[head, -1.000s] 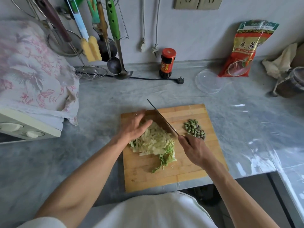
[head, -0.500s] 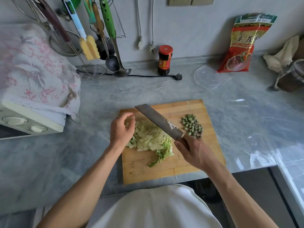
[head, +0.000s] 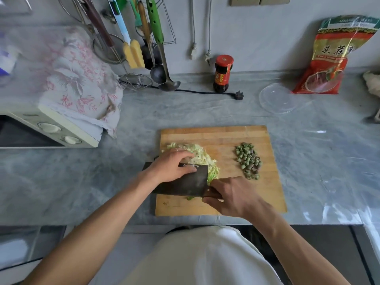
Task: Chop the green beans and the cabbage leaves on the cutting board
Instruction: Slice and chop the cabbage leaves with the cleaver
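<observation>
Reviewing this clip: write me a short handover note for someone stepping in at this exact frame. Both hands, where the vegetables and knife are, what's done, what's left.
Right hand: grips the handle of the cleaver, whose broad blade is turned flat-side up over the near part of the cabbage.
Left hand: fingers rest on the top of the blade, wiping or steadying it; holds nothing.
Chopped cabbage: a pile at the left-centre of the cutting board, partly hidden by the blade and left hand.
Green beans: cut into short pieces, in a heap on the board's right side.
Done: beans chopped; cabbage largely shredded.
Left: clear the blade, then finish any coarse cabbage, if there is some under the blade.
</observation>
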Motion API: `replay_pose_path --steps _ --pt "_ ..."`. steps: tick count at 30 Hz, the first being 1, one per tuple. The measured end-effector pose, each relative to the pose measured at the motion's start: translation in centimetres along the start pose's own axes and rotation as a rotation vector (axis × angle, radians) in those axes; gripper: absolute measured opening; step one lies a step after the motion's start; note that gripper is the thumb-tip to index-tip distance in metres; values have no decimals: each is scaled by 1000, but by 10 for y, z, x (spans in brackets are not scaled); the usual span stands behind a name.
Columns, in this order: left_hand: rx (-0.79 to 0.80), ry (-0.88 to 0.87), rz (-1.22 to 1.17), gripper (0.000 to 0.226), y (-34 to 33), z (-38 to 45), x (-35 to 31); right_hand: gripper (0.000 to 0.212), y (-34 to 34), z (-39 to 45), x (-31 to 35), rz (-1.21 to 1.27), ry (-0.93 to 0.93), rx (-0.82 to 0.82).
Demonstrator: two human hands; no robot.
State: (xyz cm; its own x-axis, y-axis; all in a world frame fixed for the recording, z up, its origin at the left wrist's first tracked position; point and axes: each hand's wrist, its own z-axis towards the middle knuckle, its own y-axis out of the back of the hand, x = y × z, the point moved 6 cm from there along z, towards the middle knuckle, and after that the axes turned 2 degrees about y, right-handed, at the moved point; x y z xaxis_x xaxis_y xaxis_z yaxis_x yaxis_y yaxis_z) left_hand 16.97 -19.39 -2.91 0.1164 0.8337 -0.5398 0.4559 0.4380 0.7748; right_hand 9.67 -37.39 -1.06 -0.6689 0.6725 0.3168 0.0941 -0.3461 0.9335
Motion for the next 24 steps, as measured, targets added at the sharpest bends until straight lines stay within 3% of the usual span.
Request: replay_pose_path --steps 3,6,9,12,16,21,24 --pt "-28 46 -8 36 1 6 7 44 -2 -1 1 4 43 -10" --pt "-202 42 46 25 18 11 10 43 -3 -4 -2 28 44 -11" --pt "-320 19 -65 18 32 4 10 42 -1 -7 -6 30 23 -14" --pt "-215 -73 -32 26 21 -5 -11 44 2 -8 -9 27 5 -21" --pt "-108 -42 101 41 2 3 -29 47 9 -8 -6 -6 -2 -43" --pt "-215 66 140 17 14 14 -20 46 12 -15 -4 1 -20 -61" --pt "-258 -2 25 18 19 1 -9 46 9 -16 -8 11 -47 -61"
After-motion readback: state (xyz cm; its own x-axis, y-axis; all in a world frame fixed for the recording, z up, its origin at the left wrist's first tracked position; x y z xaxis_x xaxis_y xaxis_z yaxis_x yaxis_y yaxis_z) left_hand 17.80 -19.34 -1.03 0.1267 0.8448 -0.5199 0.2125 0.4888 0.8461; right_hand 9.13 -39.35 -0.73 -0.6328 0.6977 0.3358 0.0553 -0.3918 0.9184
